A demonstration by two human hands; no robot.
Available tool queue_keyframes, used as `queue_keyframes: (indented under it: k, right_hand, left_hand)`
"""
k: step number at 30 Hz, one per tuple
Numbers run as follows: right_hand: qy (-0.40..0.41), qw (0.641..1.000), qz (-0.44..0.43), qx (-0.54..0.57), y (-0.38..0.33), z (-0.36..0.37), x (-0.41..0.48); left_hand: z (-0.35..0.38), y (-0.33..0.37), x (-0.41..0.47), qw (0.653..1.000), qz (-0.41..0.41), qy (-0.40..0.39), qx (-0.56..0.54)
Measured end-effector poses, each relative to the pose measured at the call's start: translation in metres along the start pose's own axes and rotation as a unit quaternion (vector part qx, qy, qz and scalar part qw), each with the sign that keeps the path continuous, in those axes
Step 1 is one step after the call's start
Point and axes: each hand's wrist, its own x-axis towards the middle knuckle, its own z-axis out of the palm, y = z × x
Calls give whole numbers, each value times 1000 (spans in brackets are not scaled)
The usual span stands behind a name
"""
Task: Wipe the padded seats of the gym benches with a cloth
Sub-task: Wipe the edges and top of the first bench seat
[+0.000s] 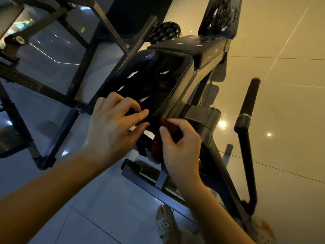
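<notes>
Head view: a black padded seat (154, 80) of a gym bench is seen from above, its long axis running from the near lower left away to the upper right, where a second black flat pad (191, 44) and a worn black backrest pad (221, 16) are lined up beyond it. The near end of the seat is held by the left hand (112, 127): the fingers (121, 104) are laid slightly spread on the top surface and the thumb is brought in under the near edge, so the edge appears to be pinched. A dark reddish-brown cloth (168, 126) is bunched and gripped in the right hand (181, 152), the fingers curled round it, at the near right corner of the seat, touching or just beside the side wall; contact with the top surface cannot be confirmed. The whole top of the seat lies ahead and to the upper left of the cloth, so the right hand is judged the nearer one for the wipe, and a stroke along the long axis, away from the body, is what is called for. Wiping of this seat is judged barely begun. A black foam-covered bar (248, 103) stands to the right over the glossy tiled floor (281, 155).
</notes>
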Motion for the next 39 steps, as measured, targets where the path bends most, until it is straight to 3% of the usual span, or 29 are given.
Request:
queue_keyframes:
  k: [5, 11, 15, 17, 21, 27, 32, 39]
  right_hand:
    - [71, 996, 45, 15, 2, -4, 50]
    - [-14, 1000, 1, 6, -7, -2, 0]
    - [42, 996, 82, -8, 2, -11, 73]
    - [55, 996, 66, -15, 5, -10, 76]
    - [-19, 1000, -1, 11, -4, -4, 9]
    - [60, 997, 34, -37, 0, -13, 91]
    - [-29, 997, -38, -56, -2, -12, 31]
    - [51, 994, 41, -84, 2, -24, 154]
  left_hand:
    - [9, 7, -7, 999, 3, 34, 20]
    - [14, 11, -11, 999, -18, 44, -2]
    - [15, 13, -11, 998, -23, 57, -19]
    - [15, 13, -11, 998, -22, 61, -21]
    - [16, 14, -12, 998, -25, 58, -22]
    - [15, 15, -8, 998, -22, 60, -27]
    - [14, 16, -8, 998, -21, 58, -21]
    - [19, 16, -10, 997, -22, 60, -33]
